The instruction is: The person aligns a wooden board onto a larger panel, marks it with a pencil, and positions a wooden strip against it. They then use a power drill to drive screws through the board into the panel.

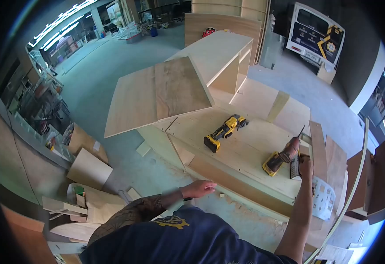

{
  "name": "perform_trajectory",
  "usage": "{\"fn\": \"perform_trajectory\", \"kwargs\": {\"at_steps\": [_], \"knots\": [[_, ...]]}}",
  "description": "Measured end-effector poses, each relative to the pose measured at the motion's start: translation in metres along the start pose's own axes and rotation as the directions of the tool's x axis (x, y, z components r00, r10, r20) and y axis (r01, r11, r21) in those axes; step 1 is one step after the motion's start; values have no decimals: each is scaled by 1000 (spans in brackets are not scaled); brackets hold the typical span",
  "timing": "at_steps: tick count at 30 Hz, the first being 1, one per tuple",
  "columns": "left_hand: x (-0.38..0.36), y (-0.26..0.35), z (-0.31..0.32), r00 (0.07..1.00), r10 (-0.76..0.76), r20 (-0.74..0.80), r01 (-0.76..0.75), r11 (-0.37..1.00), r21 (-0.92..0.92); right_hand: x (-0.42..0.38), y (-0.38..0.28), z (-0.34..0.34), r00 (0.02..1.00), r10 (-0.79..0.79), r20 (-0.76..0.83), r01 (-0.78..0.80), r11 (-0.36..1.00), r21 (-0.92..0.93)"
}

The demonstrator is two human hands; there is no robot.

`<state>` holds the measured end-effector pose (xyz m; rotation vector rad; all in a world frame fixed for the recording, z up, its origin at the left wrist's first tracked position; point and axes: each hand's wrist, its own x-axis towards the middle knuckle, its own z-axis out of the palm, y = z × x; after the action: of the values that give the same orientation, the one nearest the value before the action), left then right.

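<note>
My left hand point(200, 188) hovers in front of the cabinet's near edge, its fingers curled together; whether anything small is in them I cannot tell. On the right, my right hand point(306, 168) closes at the edge of a small printed box point(295, 168), its fingertips partly hidden. Beside that box lies a cordless drill point(288, 152) with a yellow battery and a long bit pointing away. A second yellow and black cordless power tool point(226, 132) rests farther left on the pale plywood cabinet point(249, 147). Along its near side runs an open recess point(232, 182).
A loose wood panel point(157, 94) overhangs the cabinet's far left. Behind stands another plywood unit point(218, 50). A printed plastic sheet point(323, 200) and boards point(333, 160) lie at right, near a long curved strip point(360, 169). Offcuts point(89, 169) cover the left floor; a van point(316, 35) is parked behind.
</note>
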<state>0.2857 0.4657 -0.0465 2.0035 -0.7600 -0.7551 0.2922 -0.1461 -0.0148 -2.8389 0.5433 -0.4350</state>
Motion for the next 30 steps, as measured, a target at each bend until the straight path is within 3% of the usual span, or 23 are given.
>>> {"fn": "perform_trajectory", "kwargs": {"at_steps": [2, 4, 5, 6, 7, 10, 12, 13, 14, 15, 16, 17, 18, 19, 21, 23, 25, 27, 29, 30], "knots": [[-3, 1, -1, 1000, 3, -31, -5, 999, -37, -6, -6, -3, 987, 7, -163, 4, 998, 65], [-11, 5, -8, 998, 4, -58, -8, 997, -76, -15, -22, -32, 932, 275, -237, -244, 958, 149], [-17, 12, -16, 1000, 11, -23, -13, 997, -70, -25, -17, -45, 879, 334, -340, -273, 938, 215], [-21, 18, -26, 1000, 20, 11, -19, 998, -65, -30, 13, -40, 747, 356, -561, -234, 931, 279], [-24, 22, -36, 1000, 28, 3, -28, 997, -76, -48, 1, -71, 641, 406, -651, -251, 913, 322], [-23, 35, -78, 990, 135, -46, -142, 969, -202, -81, -146, -163, 229, 558, -798, 2, 819, 573], [-13, 52, -122, 944, 306, -127, -326, 924, -198, -86, -264, -182, 342, 569, -748, 158, 750, 643], [-8, 59, -146, 909, 375, -179, -408, 890, -203, -88, -311, -170, 510, 531, -677, 152, 718, 679], [0, 65, -167, 866, 443, -232, -489, 848, -204, -84, -339, -135, 678, 397, -619, 221, 693, 686], [8, 70, -188, 861, 453, -231, -498, 843, -204, -81, -406, -111, 774, 389, -499, 259, 524, 811], [17, 75, -211, 762, 567, -312, -602, 798, -22, -77, -460, -88, 913, 242, -329, 237, 344, 909], [22, 73, -232, 644, 671, -369, -666, 728, 161, -71, -510, -64, 958, 137, -252, 184, 381, 906], [27, 63, -249, 643, 665, -379, -666, 730, 151, -65, -543, -36, 991, 120, -66, 3, 465, 885], [34, 46, -263, 777, 546, -312, -610, 776, -161, -60, -589, -33, 991, 105, 83, -126, 532, 838], [42, 7, -288, 872, 444, -205, -487, 744, -457, -43, -620, 27, 989, 113, 100, -148, 596, 789], [36, -48, -315, 923, 303, -238, -347, 922, -170, -29, -643, 49, 997, -6, 71, -49, 667, 744], [37, -105, -363, 958, 114, -263, -147, 983, -109, -20, -658, 52, 997, -5, 76, -54, 671, 740], [90, -238, -389, 703, 260, -663, -395, 917, -60, -8, -661, 57, 997, -2, 80, -57, 676, 735], [132, -292, -442, 363, 54, -930, -397, 912, -102, 9, -646, 69, 993, -91, 76, 37, 849, 527], [133, -294, -485, 492, -95, -865, -256, 934, -248, 21, -642, 73, 988, -75, 138, -7, 859, 513]]}}
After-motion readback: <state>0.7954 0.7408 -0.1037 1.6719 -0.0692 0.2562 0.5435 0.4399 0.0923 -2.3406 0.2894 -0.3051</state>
